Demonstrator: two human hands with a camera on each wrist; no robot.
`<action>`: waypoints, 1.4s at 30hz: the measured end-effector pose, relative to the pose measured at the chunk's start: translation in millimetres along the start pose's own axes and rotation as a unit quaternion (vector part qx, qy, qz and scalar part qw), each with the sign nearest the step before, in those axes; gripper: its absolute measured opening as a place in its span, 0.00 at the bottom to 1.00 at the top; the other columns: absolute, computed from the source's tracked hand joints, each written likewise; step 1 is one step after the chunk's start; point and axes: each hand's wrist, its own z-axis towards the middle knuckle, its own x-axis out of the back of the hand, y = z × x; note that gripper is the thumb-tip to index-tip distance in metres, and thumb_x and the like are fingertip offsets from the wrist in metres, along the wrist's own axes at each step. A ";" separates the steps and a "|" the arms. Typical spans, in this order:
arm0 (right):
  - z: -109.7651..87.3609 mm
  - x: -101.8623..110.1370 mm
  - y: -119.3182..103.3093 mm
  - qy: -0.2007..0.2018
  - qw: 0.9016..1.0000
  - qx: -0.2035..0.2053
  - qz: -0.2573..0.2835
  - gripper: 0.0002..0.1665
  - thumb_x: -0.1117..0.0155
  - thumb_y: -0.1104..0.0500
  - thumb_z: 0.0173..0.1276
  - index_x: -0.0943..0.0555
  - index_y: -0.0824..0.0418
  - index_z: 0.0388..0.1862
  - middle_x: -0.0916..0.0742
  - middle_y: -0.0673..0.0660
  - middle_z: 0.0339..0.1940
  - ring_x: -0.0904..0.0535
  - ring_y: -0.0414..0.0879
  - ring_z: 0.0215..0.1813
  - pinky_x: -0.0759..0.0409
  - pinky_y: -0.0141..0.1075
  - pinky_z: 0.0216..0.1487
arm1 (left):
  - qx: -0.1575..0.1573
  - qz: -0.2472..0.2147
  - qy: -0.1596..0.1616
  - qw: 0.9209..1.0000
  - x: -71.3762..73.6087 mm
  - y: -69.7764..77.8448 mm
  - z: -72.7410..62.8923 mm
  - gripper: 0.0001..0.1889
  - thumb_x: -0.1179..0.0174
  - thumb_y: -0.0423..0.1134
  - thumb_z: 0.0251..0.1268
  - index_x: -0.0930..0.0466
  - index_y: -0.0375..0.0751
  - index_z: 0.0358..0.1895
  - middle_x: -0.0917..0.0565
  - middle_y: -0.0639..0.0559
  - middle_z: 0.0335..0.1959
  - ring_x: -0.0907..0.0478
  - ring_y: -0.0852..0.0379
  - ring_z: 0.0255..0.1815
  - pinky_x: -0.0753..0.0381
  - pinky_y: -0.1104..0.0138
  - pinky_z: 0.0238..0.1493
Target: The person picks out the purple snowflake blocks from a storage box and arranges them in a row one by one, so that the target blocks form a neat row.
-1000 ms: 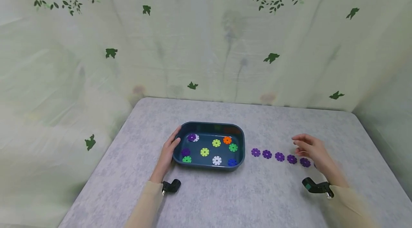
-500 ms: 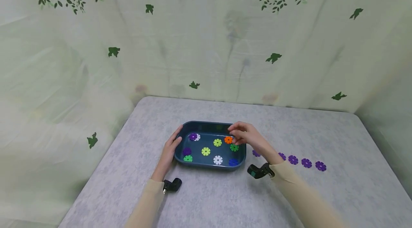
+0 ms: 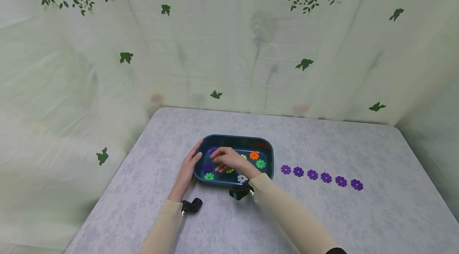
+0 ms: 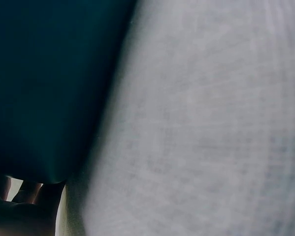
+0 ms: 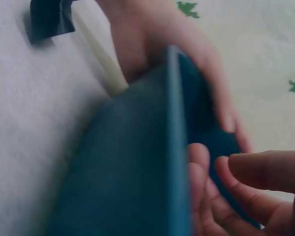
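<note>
A dark blue rectangular tray (image 3: 267, 174) holds several notched plastic discs, among them an orange disc (image 3: 254, 155), a green disc (image 3: 260, 164) and a purple disc (image 3: 208, 168). At its left end my left hand (image 3: 185, 172) grips the side, thumb at the rim and fingers along the outer wall. My right hand (image 3: 232, 160) hovers over the tray's middle, fingers loosely bent and apart, and covers some discs from the head view. Nothing shows between its fingertips in the right wrist view, where the thumb (image 5: 265, 169) and fingers reach past the tray's rim.
Right of the tray, several purple discs (image 3: 312, 175) lie in a slanting row on the grey tabletop (image 3: 322, 218). Behind the table hangs a pale cloth backdrop (image 3: 229, 54) with leaf patterns.
My right hand has travelled left from the right end of the purple row, across the tray's right rim, to above its middle. My left hand has stayed on the tray.
</note>
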 end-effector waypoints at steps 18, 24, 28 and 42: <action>21.2 -19.7 7.6 -0.042 0.997 -0.055 0.025 0.18 0.50 0.70 0.71 0.27 0.74 0.58 0.22 0.66 0.50 0.19 0.59 0.46 0.20 0.45 0.50 | -0.010 -0.007 -0.002 1.000 -0.7 0.3 0.8 0.24 0.58 0.35 0.78 0.43 0.40 0.74 0.44 0.48 0.74 0.54 0.54 0.75 0.57 0.55 0.72; 24.2 -19.6 8.0 -0.031 0.998 -0.051 0.001 0.18 0.50 0.72 0.69 0.26 0.75 0.56 0.20 0.64 0.45 0.19 0.53 0.40 0.19 0.42 0.48 | -0.003 -0.005 -0.006 1.000 -1.7 -0.1 1.2 0.25 0.58 0.36 0.78 0.44 0.41 0.74 0.45 0.49 0.75 0.55 0.53 0.75 0.58 0.55 0.73; 25.2 -21.0 8.1 -0.020 0.998 -0.049 -0.014 0.15 0.48 0.72 0.68 0.24 0.75 0.52 0.19 0.62 0.41 0.18 0.53 0.39 0.18 0.42 0.46 | -0.002 -0.009 -0.004 1.000 -2.7 0.5 1.4 0.25 0.58 0.36 0.78 0.43 0.41 0.74 0.44 0.49 0.74 0.55 0.54 0.75 0.58 0.56 0.73; 14.2 -6.2 3.9 0.049 0.999 0.008 -0.017 0.09 0.45 0.68 0.70 0.22 0.72 0.45 0.18 0.63 0.30 0.23 0.42 0.23 0.17 0.38 0.35 | 0.004 -0.005 0.001 1.000 -1.1 1.3 0.4 0.25 0.57 0.36 0.78 0.43 0.42 0.74 0.45 0.49 0.75 0.54 0.53 0.75 0.57 0.56 0.72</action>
